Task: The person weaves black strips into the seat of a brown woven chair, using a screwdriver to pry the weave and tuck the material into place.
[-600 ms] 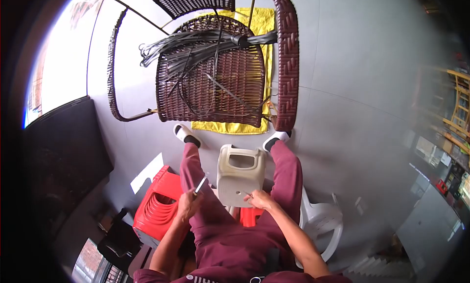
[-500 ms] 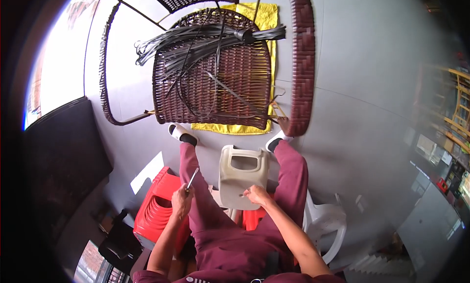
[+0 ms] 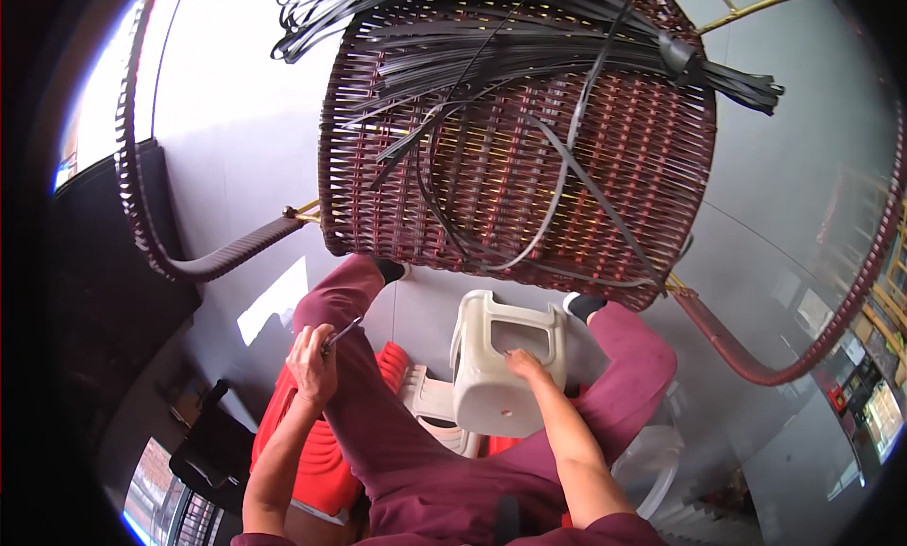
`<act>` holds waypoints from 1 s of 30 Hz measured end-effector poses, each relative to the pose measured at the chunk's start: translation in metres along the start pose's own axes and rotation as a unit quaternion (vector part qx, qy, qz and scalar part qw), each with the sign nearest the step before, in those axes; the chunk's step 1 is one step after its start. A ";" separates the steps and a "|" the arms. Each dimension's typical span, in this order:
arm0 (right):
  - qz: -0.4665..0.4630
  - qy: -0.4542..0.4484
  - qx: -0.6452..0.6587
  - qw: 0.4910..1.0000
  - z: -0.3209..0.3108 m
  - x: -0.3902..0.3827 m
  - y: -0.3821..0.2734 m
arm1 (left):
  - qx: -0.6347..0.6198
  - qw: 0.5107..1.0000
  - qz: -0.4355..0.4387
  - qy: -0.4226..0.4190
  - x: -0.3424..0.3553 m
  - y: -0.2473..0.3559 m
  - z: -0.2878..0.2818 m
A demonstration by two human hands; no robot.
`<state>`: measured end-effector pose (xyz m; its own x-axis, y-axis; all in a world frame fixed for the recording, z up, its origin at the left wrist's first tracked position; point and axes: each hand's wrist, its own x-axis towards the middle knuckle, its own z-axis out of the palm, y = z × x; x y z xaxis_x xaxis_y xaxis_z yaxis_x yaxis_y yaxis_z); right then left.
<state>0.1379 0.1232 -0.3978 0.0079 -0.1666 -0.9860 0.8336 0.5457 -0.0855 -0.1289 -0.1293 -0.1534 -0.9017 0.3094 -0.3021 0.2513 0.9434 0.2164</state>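
Note:
My left hand [image 3: 311,365] is closed around a slim metal tool [image 3: 346,330]; its exact kind is hard to make out. The tool points up and away, above my left knee. Between my legs is a beige plastic stool [image 3: 480,392], with a wide opening in the side turned up. My right hand [image 3: 529,365] grips the stool at the lower edge of that opening, its fingertips partly hidden. Just beyond my knees stands a brown woven chair [image 3: 529,206]. Across its seat lies a tied bundle of black flat strips [image 3: 529,59], some loose strips trailing toward me.
Red stacked plastic stools [image 3: 326,470] stand by my left leg. A pale slatted plastic piece [image 3: 427,395] lies beside the beige stool. A whitish plastic chair [image 3: 652,466] is near my right hip. The woven chair's armrests [image 3: 231,251] curve out on both sides. A dark panel [image 3: 109,253] stands left.
The woven chair now looks larger and nearer, and the yellow sheet under it is out of sight. My right hand has shifted from the stool's small hole to its opening; the stool is tilted.

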 end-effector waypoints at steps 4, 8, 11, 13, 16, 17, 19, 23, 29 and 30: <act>-0.023 -0.027 -0.036 0.999 0.020 0.037 0.020 | -0.005 0.999 0.026 0.027 0.016 -0.003 0.002; -0.036 -0.027 -0.012 0.999 0.026 0.040 0.006 | -0.006 0.999 0.021 0.049 0.023 -0.010 0.006; -0.077 -0.073 -0.015 0.994 0.031 0.031 -0.032 | -0.013 0.997 0.022 0.077 0.026 -0.014 0.007; -0.080 -0.062 -0.012 0.995 0.038 0.035 -0.055 | -0.010 0.995 0.031 0.091 0.032 -0.018 0.009; -0.104 -0.056 0.015 0.993 0.040 0.034 -0.086 | 0.012 0.994 0.025 0.102 0.038 -0.022 0.011; -0.113 -0.052 0.023 0.992 0.040 0.035 -0.094 | 0.011 0.994 0.026 0.107 0.039 -0.024 0.012; -0.127 -0.039 0.031 0.991 0.047 0.050 -0.103 | -0.005 0.992 0.032 0.123 0.044 -0.030 0.015; -0.191 -0.001 0.022 0.981 0.076 0.087 -0.095 | -0.021 0.988 0.042 0.148 0.055 -0.037 0.027; -0.286 -0.017 -0.002 0.958 0.055 0.083 -0.104 | -0.017 0.978 0.063 0.196 0.053 -0.059 0.044; -0.273 -0.032 -0.009 0.962 0.052 0.078 -0.108 | -0.023 0.975 0.071 0.209 0.051 -0.063 0.044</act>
<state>0.0770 0.0083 -0.4577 -0.3931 -0.4819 -0.7831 0.7142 0.3763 -0.5901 -0.1750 -0.1678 -0.2234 -0.9262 0.3513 0.1370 0.3762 0.8856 0.2722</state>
